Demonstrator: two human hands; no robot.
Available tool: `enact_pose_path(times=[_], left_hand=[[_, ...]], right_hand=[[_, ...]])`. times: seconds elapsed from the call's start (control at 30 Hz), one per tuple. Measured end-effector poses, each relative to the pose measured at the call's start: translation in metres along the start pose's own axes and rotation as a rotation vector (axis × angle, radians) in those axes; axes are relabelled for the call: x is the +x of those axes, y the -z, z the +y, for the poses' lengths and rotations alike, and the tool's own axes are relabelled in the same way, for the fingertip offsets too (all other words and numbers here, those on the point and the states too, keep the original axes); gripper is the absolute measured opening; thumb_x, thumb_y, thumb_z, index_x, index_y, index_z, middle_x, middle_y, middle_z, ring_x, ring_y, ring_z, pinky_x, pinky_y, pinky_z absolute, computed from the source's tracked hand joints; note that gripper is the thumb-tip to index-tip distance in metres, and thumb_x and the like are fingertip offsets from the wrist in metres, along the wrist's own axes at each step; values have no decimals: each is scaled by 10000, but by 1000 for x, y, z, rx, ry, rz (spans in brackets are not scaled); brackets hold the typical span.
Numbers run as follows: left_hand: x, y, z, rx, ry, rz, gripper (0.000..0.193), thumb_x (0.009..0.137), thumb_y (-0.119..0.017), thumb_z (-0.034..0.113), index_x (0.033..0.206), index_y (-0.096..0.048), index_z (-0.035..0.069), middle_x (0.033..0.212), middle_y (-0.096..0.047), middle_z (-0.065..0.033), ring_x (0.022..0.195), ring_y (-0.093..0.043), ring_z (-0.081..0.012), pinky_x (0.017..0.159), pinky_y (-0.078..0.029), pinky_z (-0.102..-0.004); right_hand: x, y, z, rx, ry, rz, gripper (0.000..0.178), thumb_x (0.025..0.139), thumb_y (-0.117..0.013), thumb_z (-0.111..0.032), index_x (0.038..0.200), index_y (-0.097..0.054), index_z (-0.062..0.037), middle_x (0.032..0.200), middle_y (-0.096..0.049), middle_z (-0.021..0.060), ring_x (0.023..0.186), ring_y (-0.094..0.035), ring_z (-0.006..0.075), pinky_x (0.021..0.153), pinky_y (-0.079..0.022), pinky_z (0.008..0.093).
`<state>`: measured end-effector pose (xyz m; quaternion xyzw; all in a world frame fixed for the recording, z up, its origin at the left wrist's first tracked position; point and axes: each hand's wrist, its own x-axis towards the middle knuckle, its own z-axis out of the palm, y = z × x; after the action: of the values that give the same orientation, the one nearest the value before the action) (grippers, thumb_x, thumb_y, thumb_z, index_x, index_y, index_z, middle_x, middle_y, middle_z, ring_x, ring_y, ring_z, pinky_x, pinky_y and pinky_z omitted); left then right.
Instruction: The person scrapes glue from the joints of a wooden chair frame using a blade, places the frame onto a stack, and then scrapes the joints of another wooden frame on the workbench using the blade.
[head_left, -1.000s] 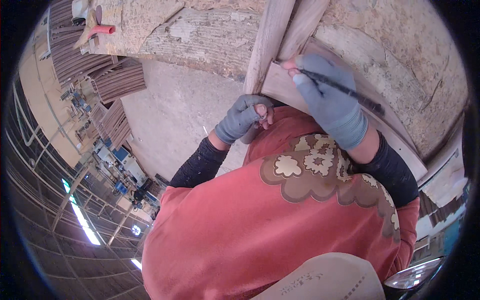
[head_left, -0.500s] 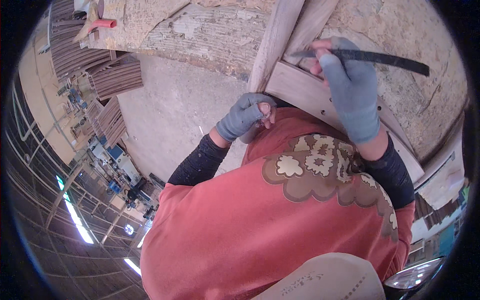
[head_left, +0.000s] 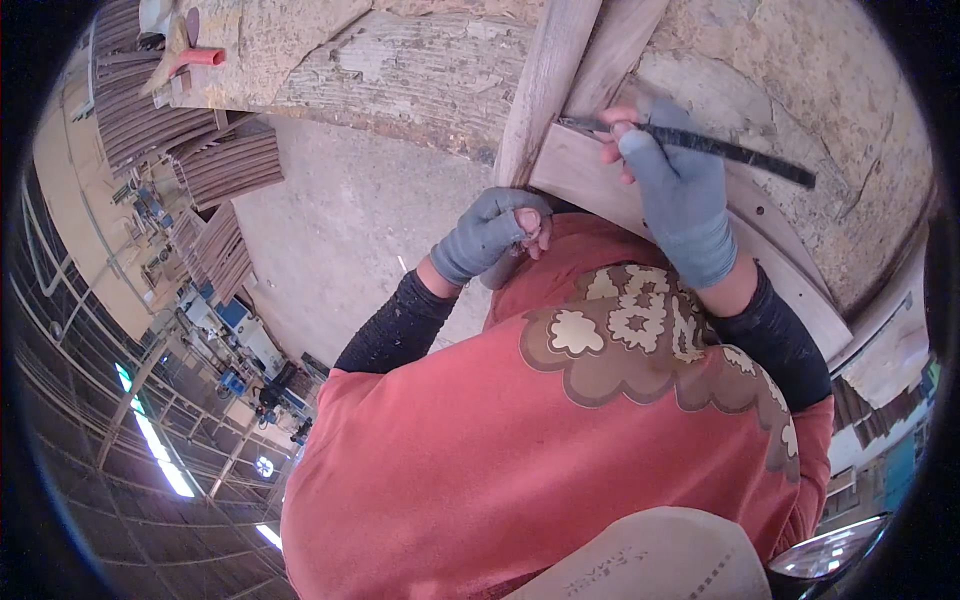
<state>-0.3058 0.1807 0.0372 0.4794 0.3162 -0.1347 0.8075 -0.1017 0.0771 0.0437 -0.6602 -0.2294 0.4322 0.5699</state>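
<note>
My right hand (head_left: 682, 205), in a grey fingerless glove, is closed on a long, thin, dark flat tool (head_left: 752, 156); its exact kind is unclear. The tool's narrow tip lies at the corner where pieces of a pale wooden frame (head_left: 585, 172) meet. To the left, my left hand (head_left: 490, 238), gloved the same way, has its fingers curled at the near end of a long wooden rail (head_left: 545, 85) of that frame. The rail seems to pass under the palm, mostly hidden by the glove. Dark holes show in the frame's near board.
The frame lies on a rough, worn worktop (head_left: 420, 75). A red tube-shaped piece (head_left: 205, 57) sits at its far left. Stacks of curved wooden slats (head_left: 228, 160) stand on the floor to the left, with machines (head_left: 240, 325) beyond.
My right hand and the dark tool have moved left and slightly nearer, bringing the tip to the frame's corner. My left hand has stayed in place.
</note>
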Motion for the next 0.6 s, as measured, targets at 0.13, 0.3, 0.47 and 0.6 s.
enact_pose_path(times=[0.13, 0.3, 0.47, 0.6], left_hand=[[0, 0, 0, 19, 5, 1, 442, 815, -523, 460, 726, -589, 32, 684, -584, -42, 606, -577, -116, 522, -404, -202], [0, -3, 2, 2, -6, 4, 441, 820, -519, 455, 721, -589, 31, 677, -581, -40, 604, -573, -113, 525, -406, -205], [-1, 0, 0, 18, 13, -7, 442, 824, -517, 450, 727, -591, 25, 678, -581, -42, 610, -571, -116, 532, -413, -215], [0, 0, 0, 10, 4, -7, 436, 829, -517, 439, 730, -593, 22, 688, -585, -49, 612, -572, -121, 539, -419, -223]], right_hand=[[-6, 1, -10, -114, 84, -48, 159, 883, -492, -93, 941, -607, 1, 720, -589, 55, 654, -579, 112, 604, -462, 243], [-4, -2, -14, 61, 104, 47, 172, 896, -491, -110, 947, -605, 8, 749, -601, 50, 665, -594, 117, 595, -465, 241], [13, 6, -3, 194, -214, 108, 190, 903, -514, -157, 979, -622, -21, 807, -642, 62, 696, -621, 90, 540, -464, 186], [19, 6, 4, 210, -274, 59, 199, 902, -514, -164, 981, -620, -16, 787, -642, 69, 671, -616, 94, 531, -465, 195]])
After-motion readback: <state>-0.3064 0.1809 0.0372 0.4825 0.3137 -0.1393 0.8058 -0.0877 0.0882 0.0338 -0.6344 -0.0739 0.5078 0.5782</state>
